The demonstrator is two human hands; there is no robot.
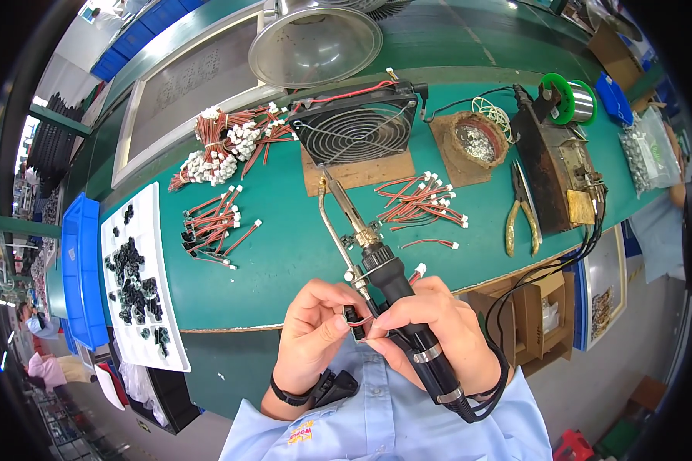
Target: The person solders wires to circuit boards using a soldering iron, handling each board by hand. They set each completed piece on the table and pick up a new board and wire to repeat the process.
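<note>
In my left hand (309, 338), thumb and fingers pinch a small black component (352, 313) in front of my chest. My right hand (457, 334) is closed around the black handle of a soldering iron (388, 275), whose metal tip and curved solder-feed tube point away toward the fan. The fingertips of that hand also meet a thin red wire at the component. A white connector (418, 272) on a short lead sticks up beside the iron's handle. The exact joint between wire and component is partly hidden by my fingers.
A black fan (357, 131) stands ahead, near wire bundles (219, 146) and loose leads (423, 201). Left is a white tray (165, 338) of black parts and a blue bin (81, 269). Pliers (521, 211), a solder spool (582, 102) and a black soldering unit (550, 165) sit right.
</note>
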